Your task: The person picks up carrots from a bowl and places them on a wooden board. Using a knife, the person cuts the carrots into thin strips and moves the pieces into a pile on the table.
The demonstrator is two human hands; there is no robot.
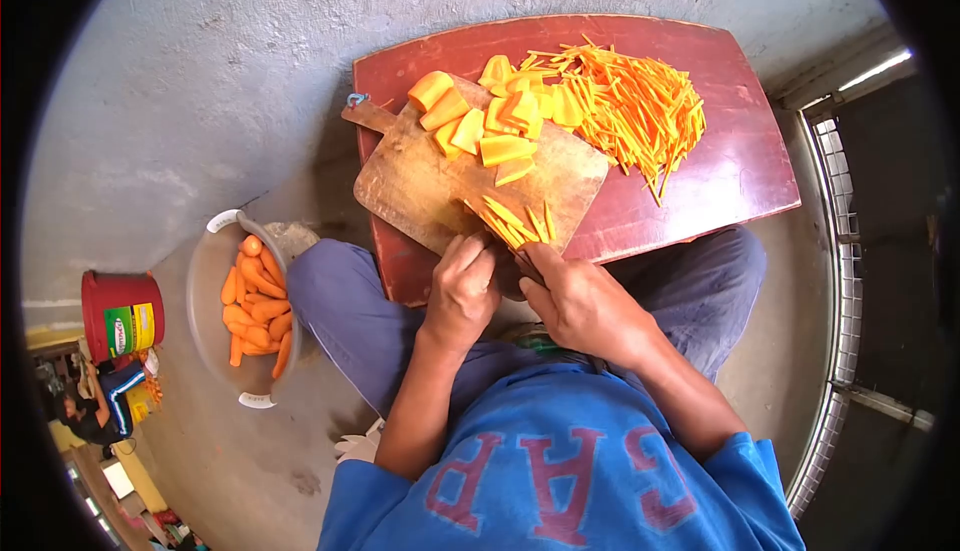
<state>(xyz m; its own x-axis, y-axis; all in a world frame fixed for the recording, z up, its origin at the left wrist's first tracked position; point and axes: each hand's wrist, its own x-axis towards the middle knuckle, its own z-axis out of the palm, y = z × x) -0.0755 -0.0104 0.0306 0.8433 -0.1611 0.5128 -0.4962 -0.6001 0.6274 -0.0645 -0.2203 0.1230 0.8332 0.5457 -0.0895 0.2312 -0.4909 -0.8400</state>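
My left hand point(463, 283) is closed, its fingers bent at the near edge of the wooden cutting board point(405, 186); what they grip is hidden. Beside it my right hand point(582, 303) is wrapped round a knife point(513, 273), of which only a dark part shows between the hands. Thin carrot sticks point(512, 223) fan out on the board just beyond my fingertips. Farther up the board lie several thick carrot pieces point(508, 149), cut flat. A large heap of carrot strips point(645, 111) rests to their right on the red table point(735, 176).
On the floor at left stands a clear tub point(205, 326) with several peeled carrots point(258, 301) inside. Beyond it are a red bucket point(95, 316) and another person point(95, 411). A wall point(250, 81) rises behind the table, and a metal grille point(840, 241) runs along the right.
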